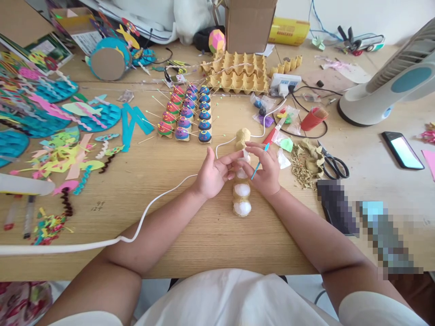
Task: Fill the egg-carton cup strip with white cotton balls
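A strip of egg-carton cups [242,191] runs away from me at the middle of the table, its nearer cups covered in white and its farthest one bare tan. My right hand [267,170] is over the strip's right side, fingers closed round a thin blue stick tool [256,169] that slants down to the left. My left hand [215,174] reaches in from the left, thumb raised, its fingertips at a white-covered cup. A small white piece [245,154] shows at the fingertips. Whether the left fingers pinch it or only touch it is unclear.
Painted egg-cup rows [182,128] with pins stand behind left. Scissors [335,164], torn tan scraps [307,158], a red cup [313,118], a phone [403,149] and a fan [384,86] are right. A white cord [149,206] crosses over my left forearm. Paper cutouts [64,154] cover the left.
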{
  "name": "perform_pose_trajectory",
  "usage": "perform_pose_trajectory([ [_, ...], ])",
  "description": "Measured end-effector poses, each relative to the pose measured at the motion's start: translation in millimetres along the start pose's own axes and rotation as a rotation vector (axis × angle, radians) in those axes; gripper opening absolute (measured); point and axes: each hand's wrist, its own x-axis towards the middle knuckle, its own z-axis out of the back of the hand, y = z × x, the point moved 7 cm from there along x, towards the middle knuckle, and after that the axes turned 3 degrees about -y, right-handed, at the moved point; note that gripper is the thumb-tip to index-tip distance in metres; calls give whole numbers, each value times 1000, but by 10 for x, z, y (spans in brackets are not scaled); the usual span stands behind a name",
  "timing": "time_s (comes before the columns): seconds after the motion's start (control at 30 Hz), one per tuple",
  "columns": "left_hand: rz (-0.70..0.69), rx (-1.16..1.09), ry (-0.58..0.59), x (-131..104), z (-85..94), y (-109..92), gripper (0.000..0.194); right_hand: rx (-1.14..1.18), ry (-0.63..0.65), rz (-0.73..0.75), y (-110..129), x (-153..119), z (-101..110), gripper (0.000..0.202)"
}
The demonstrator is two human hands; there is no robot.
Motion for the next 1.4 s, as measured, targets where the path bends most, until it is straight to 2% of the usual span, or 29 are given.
perform_pose_trajectory([
  [0.1,-3,7,14,-11,-28,-15,109,94,-31,-172,-130,6,3,25],
  [0.2,7,3,4,-24,-48,-43,110,192,-152,-386,-312,-12,45,33],
  [0.27,17,-18,-4,-28,-57,-62,109,236,-214,-446,-373,-19,69,37],
  [0.43,39,-44,-15,-22,-49,-72,110,151,-132,-307,-239,18,73,37],
  [0.6,76,-84,-34,-15,-10,-39,111,57,-37,-136,-84,11,50,25],
  [0.83,96,-149,-32,-17,5,-31,112,84,-17,-19,-21,7,8,17],
  [0.9,103,-151,-14,-26,-20,-34,112,112,-4,-53,-33,16,-1,19],
  [0.97,111,-138,8,-42,-55,-38,111,142,-12,-185,-125,23,1,25],
  [1.07,112,-110,17,-66,-89,-50,106,187,-147,-460,-355,-2,70,41],
  [1.13,102,-102,3,-73,-88,-61,104,188,-247,-546,-440,-21,125,47],
  [1.2,89,-105,-3,-68,-80,-72,103,176,-249,-521,-423,-11,129,49],
  [1.4,99,-133,35,-53,-79,-69,107,57,-50,-216,-116,-2,45,37],
])
